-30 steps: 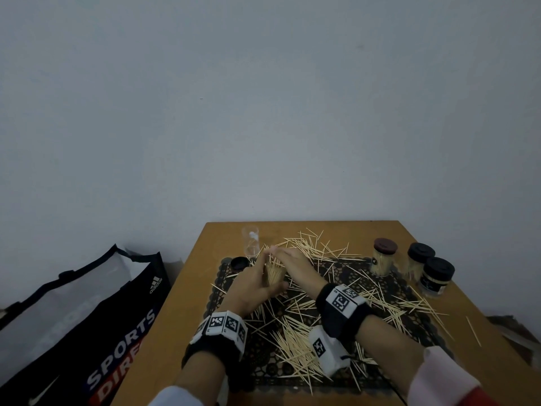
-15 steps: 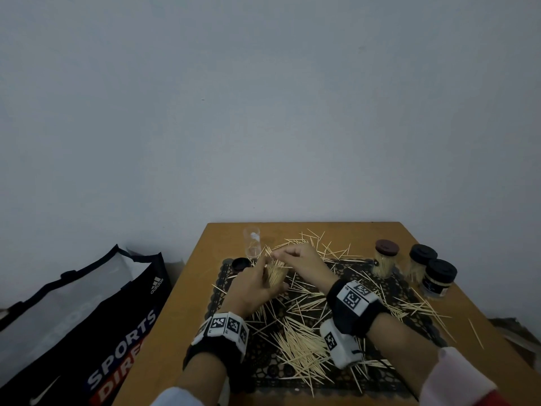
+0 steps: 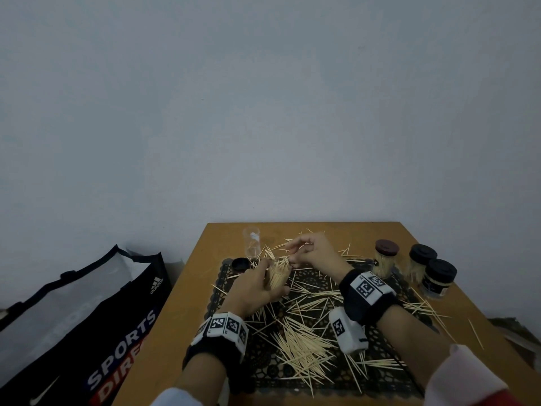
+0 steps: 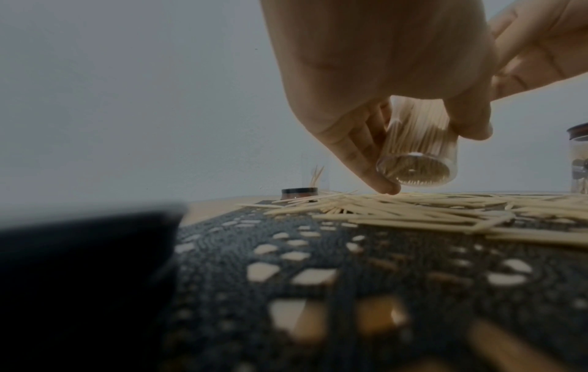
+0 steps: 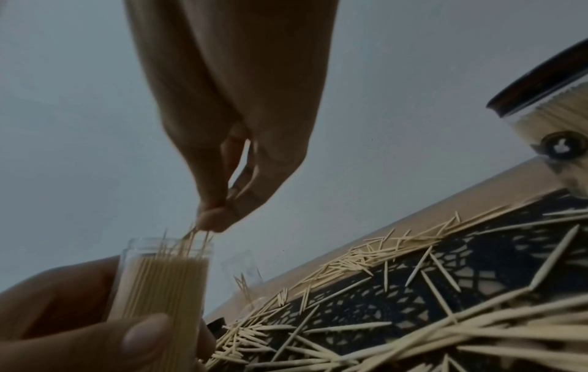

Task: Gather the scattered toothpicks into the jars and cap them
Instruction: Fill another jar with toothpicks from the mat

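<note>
Nearest, a dense heap of loose toothpicks (image 3: 301, 350) on the black lace mat (image 3: 389, 382), long axes flat and pointing every way, many running toward the far left. Farther in, left hand (image 3: 257, 288) wrapped around a clear open jar (image 4: 416, 161), thumb on one side and fingers curled on the other, clamped firm; jar held just above the mat, tilted, mouth up and leaning toward the right hand, packed with toothpicks standing along the jar's length. Directly over the mouth, right hand (image 3: 310, 250) with fingertips (image 5: 213, 219) pinched together on a small bunch of toothpicks (image 5: 191, 241), points down into the jar, wrist raised and bent downward. Both wrists strapped with black bands carrying square black-and-white markers.

Beyond, a loose dark cap (image 3: 240, 263) at the mat's far left corner, and an uncapped clear jar (image 3: 252, 241) upright on the wooden table (image 3: 181, 312), a few sticks leaning inside. To the far right, three capped jars (image 3: 415, 266) upright, full. Left of the table, a bag (image 3: 87, 326) reading "SPORTS DIRE", partly cut off, with an adidas logo.
</note>
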Motion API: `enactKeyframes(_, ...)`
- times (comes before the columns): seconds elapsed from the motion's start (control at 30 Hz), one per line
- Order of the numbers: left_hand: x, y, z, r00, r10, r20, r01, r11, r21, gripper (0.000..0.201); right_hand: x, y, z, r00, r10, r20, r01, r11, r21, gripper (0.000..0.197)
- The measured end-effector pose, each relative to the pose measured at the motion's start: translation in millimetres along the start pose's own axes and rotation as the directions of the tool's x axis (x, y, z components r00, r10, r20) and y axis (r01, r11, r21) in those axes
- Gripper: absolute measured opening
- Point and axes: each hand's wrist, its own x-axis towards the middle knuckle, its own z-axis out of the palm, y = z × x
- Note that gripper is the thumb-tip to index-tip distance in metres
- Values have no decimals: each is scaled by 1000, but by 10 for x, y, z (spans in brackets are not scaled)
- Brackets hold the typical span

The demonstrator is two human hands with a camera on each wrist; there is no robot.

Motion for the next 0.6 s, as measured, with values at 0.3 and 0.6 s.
enactKeyframes(0.3, -22, 40, -27, 996, 86, 1, -86, 996, -32, 70, -21, -110, 144, 986, -165, 23, 167, 967, -191, 18)
enactKeyframes(0.6, -14, 38, -12, 995, 96, -7, -97, 993, -73, 69, -63, -16, 206, 971, -209, -116, 203, 977, -63, 23)
